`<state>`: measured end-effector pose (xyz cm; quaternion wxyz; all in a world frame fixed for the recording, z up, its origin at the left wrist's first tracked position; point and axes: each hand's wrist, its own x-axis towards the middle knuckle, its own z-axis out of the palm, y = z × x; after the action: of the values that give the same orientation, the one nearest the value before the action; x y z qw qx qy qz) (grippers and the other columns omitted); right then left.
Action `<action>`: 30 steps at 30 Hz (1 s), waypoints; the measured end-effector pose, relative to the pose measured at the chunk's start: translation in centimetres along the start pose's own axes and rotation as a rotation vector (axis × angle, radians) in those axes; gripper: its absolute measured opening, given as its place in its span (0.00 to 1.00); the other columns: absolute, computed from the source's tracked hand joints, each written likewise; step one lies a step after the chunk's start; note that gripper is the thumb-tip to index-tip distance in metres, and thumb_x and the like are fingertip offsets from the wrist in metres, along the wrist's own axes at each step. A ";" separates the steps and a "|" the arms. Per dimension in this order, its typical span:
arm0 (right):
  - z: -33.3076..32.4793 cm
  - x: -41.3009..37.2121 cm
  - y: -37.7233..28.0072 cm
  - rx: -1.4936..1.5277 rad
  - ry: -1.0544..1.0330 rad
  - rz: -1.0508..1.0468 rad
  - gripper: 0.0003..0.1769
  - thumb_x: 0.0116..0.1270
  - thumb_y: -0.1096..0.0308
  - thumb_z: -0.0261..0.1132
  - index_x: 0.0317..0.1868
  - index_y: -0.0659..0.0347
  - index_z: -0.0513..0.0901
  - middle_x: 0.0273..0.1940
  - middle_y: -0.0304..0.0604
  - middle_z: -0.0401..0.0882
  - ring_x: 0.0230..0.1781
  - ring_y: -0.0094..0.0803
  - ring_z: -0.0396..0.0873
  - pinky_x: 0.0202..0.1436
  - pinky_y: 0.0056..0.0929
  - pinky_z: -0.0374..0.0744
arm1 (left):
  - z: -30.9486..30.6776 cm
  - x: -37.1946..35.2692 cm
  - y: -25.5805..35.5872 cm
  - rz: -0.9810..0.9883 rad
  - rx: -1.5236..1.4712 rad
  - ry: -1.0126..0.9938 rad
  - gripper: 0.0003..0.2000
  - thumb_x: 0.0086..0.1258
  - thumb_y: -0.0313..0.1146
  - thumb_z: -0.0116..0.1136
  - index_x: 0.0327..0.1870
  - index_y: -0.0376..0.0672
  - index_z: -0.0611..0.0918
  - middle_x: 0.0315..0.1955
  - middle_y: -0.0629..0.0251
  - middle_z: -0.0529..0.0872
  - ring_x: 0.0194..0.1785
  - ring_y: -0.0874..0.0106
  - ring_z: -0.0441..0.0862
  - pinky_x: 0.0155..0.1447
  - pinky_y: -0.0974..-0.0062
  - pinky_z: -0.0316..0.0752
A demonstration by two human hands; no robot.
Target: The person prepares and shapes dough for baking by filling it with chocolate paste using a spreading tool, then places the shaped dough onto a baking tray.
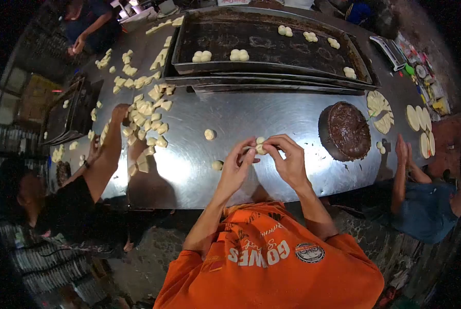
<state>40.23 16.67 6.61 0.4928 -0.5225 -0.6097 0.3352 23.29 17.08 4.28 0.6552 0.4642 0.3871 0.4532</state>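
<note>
In front of my chest, small pale dough balls (260,146) are pinched between the fingertips of both hands above the steel table. My left hand (235,166) has its thumb and fingers closed on the dough from the left. My right hand (288,157) grips it from the right, thumb and forefinger meeting at it. Two loose pieces lie on the table left of my hands: a dough ball (210,134) and a lower dough piece (217,165). Over to the right stands a round dark pan (327,135) heaped with glossy brown filling (348,129).
Beyond my hands is a stack of baking trays (271,66), its top one bearing several dough clusters (239,55). Many cut dough pieces (148,110) cover the left. People work left (60,206), right (428,211) and far left. Flattened dough (380,110) and a scale (390,52) are at right.
</note>
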 end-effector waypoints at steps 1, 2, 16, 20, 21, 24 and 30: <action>0.4 -0.3 -0.2 0.002 -0.006 0.002 0.08 0.67 0.74 0.69 0.45 0.67 0.85 0.41 0.47 0.85 0.40 0.34 0.85 0.45 0.31 0.81 | 0.0 -0.1 0.1 -0.002 -0.001 0.007 0.20 0.81 0.34 0.52 0.69 0.35 0.72 0.55 0.59 0.80 0.58 0.70 0.80 0.64 0.71 0.74; 0.7 -0.6 -0.5 0.006 -0.022 -0.014 0.08 0.67 0.74 0.69 0.45 0.67 0.85 0.43 0.47 0.85 0.41 0.34 0.85 0.45 0.29 0.81 | -0.1 -0.3 0.3 -0.063 -0.053 0.005 0.20 0.79 0.33 0.54 0.68 0.35 0.73 0.55 0.59 0.81 0.58 0.71 0.80 0.63 0.71 0.75; 5.3 -4.9 11.6 -0.461 -0.104 0.007 0.09 0.69 0.75 0.59 0.46 0.69 0.82 0.43 0.52 0.79 0.48 0.51 0.74 0.55 0.43 0.74 | -3.9 0.2 -6.3 0.116 0.723 0.143 0.23 0.68 0.29 0.65 0.64 0.39 0.77 0.59 0.52 0.78 0.60 0.61 0.74 0.56 0.68 0.79; 8.6 -9.0 15.3 -0.612 -0.364 -0.468 0.11 0.59 0.79 0.61 0.43 0.68 0.79 0.42 0.54 0.77 0.47 0.54 0.72 0.54 0.46 0.72 | -5.6 0.4 -3.4 0.178 0.639 0.252 0.18 0.72 0.30 0.62 0.61 0.41 0.79 0.58 0.56 0.78 0.60 0.62 0.75 0.57 0.68 0.79; 7.6 -8.2 15.7 -0.610 -0.352 -0.479 0.11 0.59 0.79 0.61 0.43 0.68 0.79 0.42 0.54 0.77 0.47 0.54 0.72 0.54 0.46 0.72 | -6.3 0.4 -2.6 0.192 0.648 0.252 0.18 0.72 0.30 0.62 0.61 0.41 0.79 0.58 0.56 0.78 0.60 0.62 0.75 0.57 0.68 0.79; 5.5 -5.9 15.1 -0.646 -0.194 -0.249 0.09 0.62 0.79 0.58 0.43 0.68 0.78 0.40 0.53 0.73 0.44 0.52 0.69 0.53 0.46 0.70 | -7.8 -1.2 -1.7 0.219 0.636 0.313 0.16 0.74 0.31 0.60 0.60 0.41 0.80 0.58 0.59 0.79 0.60 0.65 0.76 0.58 0.68 0.78; 7.5 -8.0 13.5 -0.571 -0.296 -0.338 0.08 0.66 0.77 0.57 0.45 0.69 0.75 0.42 0.56 0.70 0.44 0.51 0.69 0.50 0.48 0.71 | -9.2 -1.0 -1.6 0.148 0.588 0.423 0.13 0.75 0.31 0.60 0.58 0.40 0.82 0.54 0.60 0.82 0.55 0.69 0.79 0.54 0.71 0.79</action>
<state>37.01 12.77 -10.05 0.2821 -0.4768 -0.8211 0.1374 14.82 18.22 0.35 0.3647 0.5554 0.5930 0.4548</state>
